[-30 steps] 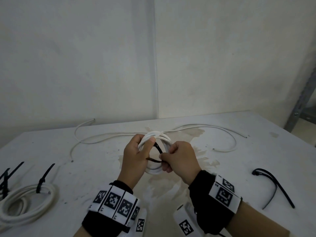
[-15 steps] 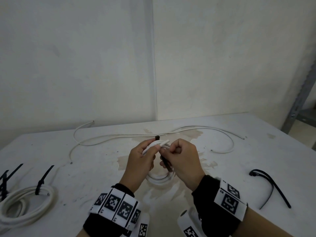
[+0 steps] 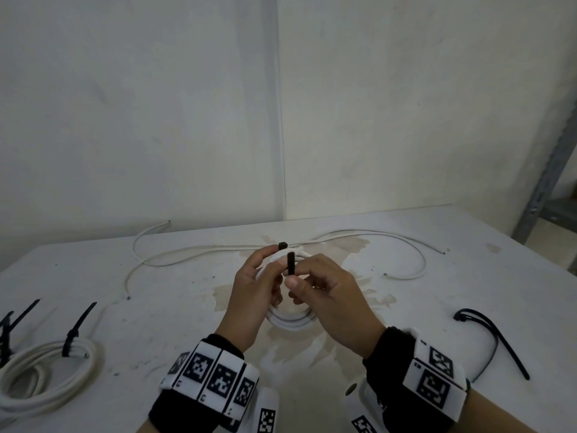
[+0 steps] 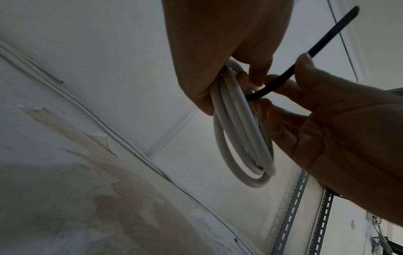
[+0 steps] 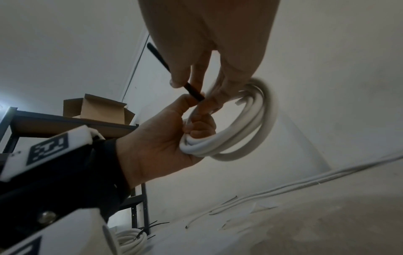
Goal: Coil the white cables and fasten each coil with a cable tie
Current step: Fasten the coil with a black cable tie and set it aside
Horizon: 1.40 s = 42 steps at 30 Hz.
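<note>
A small white cable coil hangs upright above the table's middle, held between both hands. My left hand grips the coil's top, fingers curled round the strands. A black cable tie loops round the coil's top. Its head shows by my left index fingertip. My right hand pinches the tie's tail between thumb and finger. The left wrist view shows the tail sticking up past the coil. Where the tie passes under the strands is hidden by fingers.
Loose white cables snake across the back of the table. A tied coil with black ties lies at the left edge. Spare black cable ties lie at the right. A metal shelf post stands right.
The coil has been tipped from facing me to hanging upright. The tie's tail, earlier low across the coil, now points up above it between my fingertips.
</note>
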Available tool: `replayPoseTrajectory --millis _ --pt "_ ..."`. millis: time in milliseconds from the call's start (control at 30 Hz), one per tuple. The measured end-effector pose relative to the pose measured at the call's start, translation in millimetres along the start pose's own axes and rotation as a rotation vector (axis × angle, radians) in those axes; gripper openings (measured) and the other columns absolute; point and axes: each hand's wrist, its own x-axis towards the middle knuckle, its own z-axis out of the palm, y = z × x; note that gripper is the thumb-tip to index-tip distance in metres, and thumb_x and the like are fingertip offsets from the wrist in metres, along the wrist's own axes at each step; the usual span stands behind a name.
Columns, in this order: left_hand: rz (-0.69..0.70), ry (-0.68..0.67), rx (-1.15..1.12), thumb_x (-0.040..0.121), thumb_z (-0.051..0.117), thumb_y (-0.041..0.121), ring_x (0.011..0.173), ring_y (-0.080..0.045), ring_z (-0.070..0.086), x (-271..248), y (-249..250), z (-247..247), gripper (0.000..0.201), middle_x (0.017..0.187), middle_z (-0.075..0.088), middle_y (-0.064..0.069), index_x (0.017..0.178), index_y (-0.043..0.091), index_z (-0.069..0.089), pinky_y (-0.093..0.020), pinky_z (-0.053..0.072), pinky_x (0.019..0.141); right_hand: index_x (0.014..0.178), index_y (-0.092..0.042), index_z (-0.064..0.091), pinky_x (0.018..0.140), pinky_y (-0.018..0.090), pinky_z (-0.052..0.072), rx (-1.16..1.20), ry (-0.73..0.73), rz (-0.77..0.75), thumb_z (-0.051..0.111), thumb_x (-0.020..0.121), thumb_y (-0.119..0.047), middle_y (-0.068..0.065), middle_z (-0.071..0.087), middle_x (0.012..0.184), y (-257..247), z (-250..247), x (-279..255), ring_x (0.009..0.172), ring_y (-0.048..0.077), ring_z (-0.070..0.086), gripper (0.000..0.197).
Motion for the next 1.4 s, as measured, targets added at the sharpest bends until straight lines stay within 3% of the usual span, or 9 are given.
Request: replayPoseTrajectory --millis 133,300,367,533,633,767,900,1233,1400 --pt "-0.025 -0.005 -0.006 0.090 0.051 0.012 0.041 -0.007 0.035 -3 -2 2 0.022 0.047 0.039 0.006 0.105 0.023 0.063 -0.022 0.035 0.047 0.079 -0.029 0.067 0.070 0.021 0.052 -0.006 0.074 -0.085 0.058 0.082 -0.007 -0.010 0.063 0.081 10 -1 1 0.073 0.016 0.063 0.024" --pt "-0.041 -0.038 -0.018 0.090 0.051 0.012 0.043 -0.008 0.034 -1 0 1 0.021 0.061 0.041 -0.010 0.104 0.014 0.068 -0.020 0.034 0.043 0.085 -0.016 0.066 0.069 0.012 0.046 -0.162 0.048 -0.194 0.057 0.080 0.003 -0.011 0.061 0.079 16 -3 1 0.072 0.003 0.059 0.022" --pt "-0.027 -0.054 -0.020 0.091 0.050 0.012 0.043 -0.008 0.034 -2 1 2 0.022 0.056 0.040 -0.006 0.104 0.014 0.068 -0.019 0.034 0.043 0.083 -0.015 0.066 0.069 0.012 0.047 -0.126 0.038 -0.169 0.056 0.080 0.001 -0.010 0.061 0.079 17 -4 0 0.072 0.003 0.060 0.019" --pt "-0.014 -0.065 -0.034 0.091 0.051 0.013 0.049 -0.009 0.038 0 0 0 0.023 0.070 0.044 -0.012 0.108 0.012 0.065 -0.019 0.036 0.044 0.084 -0.030 0.062 0.070 0.010 0.046 -0.033 -0.010 -0.131 0.059 0.084 -0.021 -0.021 0.064 0.080 5 -5 -3 0.076 -0.001 0.062 0.009" --pt "-0.025 -0.067 -0.044 0.091 0.051 0.014 0.046 -0.009 0.035 -1 -1 -1 0.024 0.061 0.040 -0.007 0.111 0.010 0.064 -0.019 0.035 0.044 0.079 -0.032 0.061 0.065 0.015 0.047 -0.038 -0.032 -0.053 0.061 0.085 -0.032 -0.021 0.064 0.076 -2 -5 -2 0.069 0.003 0.061 0.006" --pt "-0.026 -0.068 -0.034 0.090 0.052 0.014 0.044 -0.010 0.031 -2 1 2 0.022 0.052 0.035 0.002 0.107 0.013 0.066 -0.020 0.033 0.044 0.069 -0.018 0.062 0.054 0.016 0.046 0.001 0.059 0.090 0.058 0.088 -0.019 -0.007 0.062 0.062 -7 -5 1 0.052 0.005 0.058 0.020" --pt "-0.040 -0.063 -0.035 0.092 0.049 0.013 0.044 -0.009 0.031 -3 1 5 0.022 0.057 0.033 -0.004 0.104 0.012 0.067 -0.020 0.032 0.043 0.068 -0.012 0.062 0.045 0.017 0.043 0.015 0.113 0.210 0.060 0.087 -0.010 0.002 0.060 0.061 -12 -5 6 0.043 0.007 0.054 0.019" --pt "0.008 -0.061 0.005 0.093 0.048 0.012 0.046 -0.007 0.035 -7 -1 8 0.021 0.049 0.038 0.007 0.103 0.010 0.067 -0.020 0.034 0.044 0.061 -0.009 0.059 0.045 0.019 0.041 -0.077 0.078 0.375 0.061 0.083 -0.008 0.003 0.059 0.056 -21 -12 10 0.043 0.010 0.052 0.023" --pt "-0.022 -0.056 0.005 0.098 0.034 0.019 0.042 -0.006 0.036 -5 0 8 0.034 0.054 0.041 -0.001 0.105 0.013 0.067 -0.021 0.033 0.045 0.057 -0.008 0.059 0.042 0.013 0.036 -0.112 0.076 0.410 0.062 0.081 -0.007 0.003 0.058 0.054 -25 -11 12 0.039 0.007 0.047 0.024"
